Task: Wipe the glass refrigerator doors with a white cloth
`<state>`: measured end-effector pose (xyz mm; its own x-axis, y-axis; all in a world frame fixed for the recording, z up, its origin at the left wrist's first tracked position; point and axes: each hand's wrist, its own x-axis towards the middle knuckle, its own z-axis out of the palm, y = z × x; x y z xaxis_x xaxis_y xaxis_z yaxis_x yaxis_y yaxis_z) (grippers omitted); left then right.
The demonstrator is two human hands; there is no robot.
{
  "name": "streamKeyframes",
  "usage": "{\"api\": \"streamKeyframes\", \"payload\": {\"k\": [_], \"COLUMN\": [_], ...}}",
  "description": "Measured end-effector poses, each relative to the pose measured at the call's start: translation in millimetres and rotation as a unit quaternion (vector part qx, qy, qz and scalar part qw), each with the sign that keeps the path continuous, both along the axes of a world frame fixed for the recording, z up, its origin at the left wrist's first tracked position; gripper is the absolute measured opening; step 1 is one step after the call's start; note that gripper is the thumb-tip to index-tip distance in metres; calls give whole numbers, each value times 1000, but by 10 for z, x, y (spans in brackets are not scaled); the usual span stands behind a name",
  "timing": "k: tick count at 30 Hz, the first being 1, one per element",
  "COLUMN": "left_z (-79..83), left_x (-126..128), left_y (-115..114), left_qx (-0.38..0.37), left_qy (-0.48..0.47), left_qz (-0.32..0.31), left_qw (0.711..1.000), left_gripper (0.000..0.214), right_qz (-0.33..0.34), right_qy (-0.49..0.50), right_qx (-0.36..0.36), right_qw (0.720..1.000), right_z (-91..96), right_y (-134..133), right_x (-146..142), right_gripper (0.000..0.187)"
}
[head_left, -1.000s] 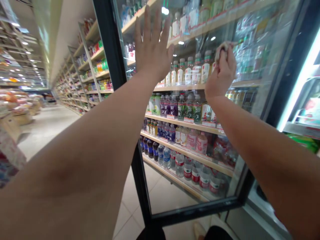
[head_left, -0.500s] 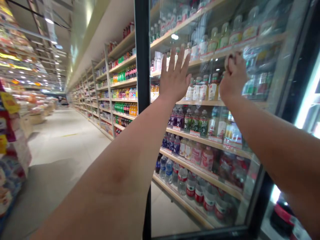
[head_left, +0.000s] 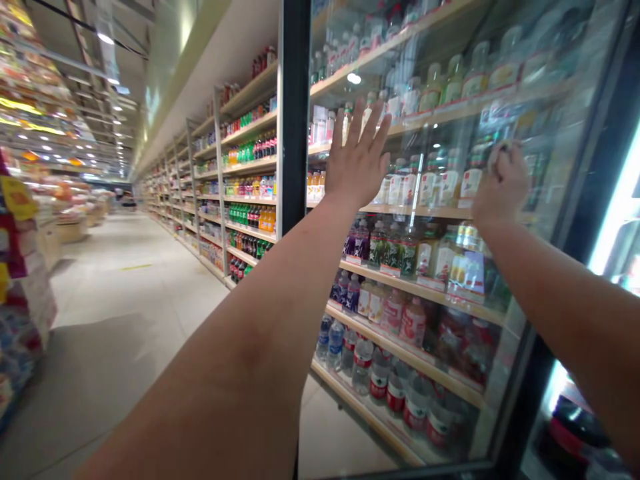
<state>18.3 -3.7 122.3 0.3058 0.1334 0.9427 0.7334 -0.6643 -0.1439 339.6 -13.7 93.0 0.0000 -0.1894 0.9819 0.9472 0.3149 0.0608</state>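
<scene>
A glass cooler door [head_left: 425, 293] with a dark frame stands swung out in front of me. My left hand [head_left: 357, 163] lies flat against the upper left of the pane, fingers spread and holding nothing. On the right side of the same pane, my right hand [head_left: 504, 180] is closed, its bent fingertips at the glass. A small greyish patch shows at those fingers; whether it is a held thing or their reflection I cannot make out. Through the glass, rows of bottles [head_left: 395, 243] on shelves are visible.
Long wooden drink shelves [head_left: 250, 183] run away along the aisle on the left. Pale floor [head_left: 115, 313] lies beside them, with a display of packaged goods [head_left: 23, 280] at the far left. A lit cooler interior [head_left: 620, 220] shows at the right edge.
My right hand has moved right and downward across the glass, still closed. My left hand stays flat on the pane. The view has shifted slightly.
</scene>
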Motion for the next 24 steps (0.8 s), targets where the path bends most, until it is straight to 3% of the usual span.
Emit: {"api": "streamKeyframes", "payload": {"k": [3,5,8,11,15,18,21,24], "left_z": [-7,-10,-12,-9,-3,-5,-9,-12], "left_x": [-9,-16,-24,-23,-9,0,3,4], "left_y": [-3,0,5,6,17,28,24,15], "left_qx": [-4,8,19,24,12,0,-14,-1], "left_qy": [4,9,12,15,15,18,23,8], "left_qz": [-5,-1,-3,-7,-21,-24,-9,0], "left_qw": [1000,1000,1000,1000,1000,1000,1000,1000], "left_gripper": [71,70,70,72,82,93,96,82], "right_qz": [-1,-3,-2,-2,-7,-17,-30,-56], "right_qy": [66,-32,-211,-224,-35,59,15,-103], "right_qx": [20,-14,-75,-75,-4,33,13,-33], "right_qw": [998,999,975,972,999,998,999,993], "right_z": [-86,-252,-478,-484,-226,-112,-188,-383], "right_y": [18,-34,-133,-146,11,108,69,-64], "right_x": [-251,-597,-956,-852,-391,-296,-443,-580], "right_gripper": [49,51,51,50,51,52,52,53]}}
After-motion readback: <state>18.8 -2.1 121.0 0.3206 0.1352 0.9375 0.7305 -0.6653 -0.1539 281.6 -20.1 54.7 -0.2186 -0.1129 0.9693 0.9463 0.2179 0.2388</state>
